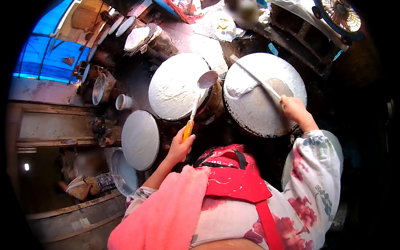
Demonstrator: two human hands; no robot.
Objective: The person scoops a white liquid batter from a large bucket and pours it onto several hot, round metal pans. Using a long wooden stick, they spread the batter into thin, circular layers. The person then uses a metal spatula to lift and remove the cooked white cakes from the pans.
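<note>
My left hand (180,146) is closed around the orange handle of a ladle (208,79). The ladle's round bowl hangs over the right edge of a round surface coated in white batter (175,87). In my right hand (295,110) is one end of a long, flat stick (255,78), which slants over a second round griddle (260,118). White batter (280,66) covers that griddle's far part, while its near part shows a thinner, speckled layer. Whether the stick touches the batter, I cannot tell.
A pale round disc (141,140) and a metal basin (123,171) stand to my left, with a white bucket (123,102) beyond. A person (85,185) is at the lower left, another at the top. A fan (339,16) stands at the far right.
</note>
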